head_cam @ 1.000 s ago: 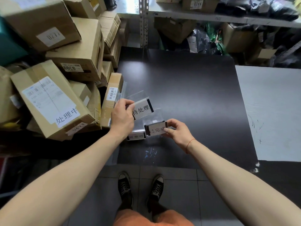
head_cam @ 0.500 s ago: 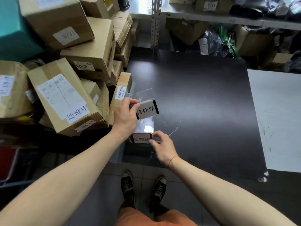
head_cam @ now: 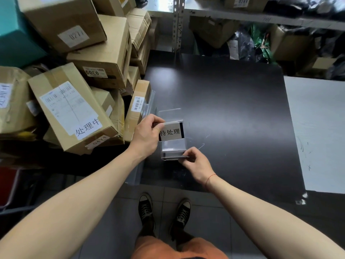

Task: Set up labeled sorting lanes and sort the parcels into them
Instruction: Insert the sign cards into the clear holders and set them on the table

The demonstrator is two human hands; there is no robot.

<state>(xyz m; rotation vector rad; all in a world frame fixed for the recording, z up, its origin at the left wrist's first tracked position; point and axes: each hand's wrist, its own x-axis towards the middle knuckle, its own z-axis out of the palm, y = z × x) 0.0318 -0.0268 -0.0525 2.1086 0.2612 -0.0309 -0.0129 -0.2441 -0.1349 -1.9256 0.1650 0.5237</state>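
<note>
Dark matte tabletop (head_cam: 233, 109), grey tiled floor (head_cam: 115, 221), metal shelving (head_cam: 242, 15) behind, white board (head_cam: 317, 131) at right.

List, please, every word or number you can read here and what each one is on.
"待处理": sign holder pinched by the left hand.
"处理中": large box.
"0274": that box's lower edge.
"0271": top box.
"0300": middle box.
"0244": shelf box.
Shipping-label print, barcodes: too small.

A dark, matte black table (head_cam: 233, 109) with rounded far corners carries clear acrylic label stands (head_cam: 172, 146) near its 7 o'clock edge. A pale grey sheet (head_cam: 317, 131) covers its 3 o'clock side. Brown cardboard parcels (head_cam: 138, 107) lean against its 9 o'clock edge.
</note>
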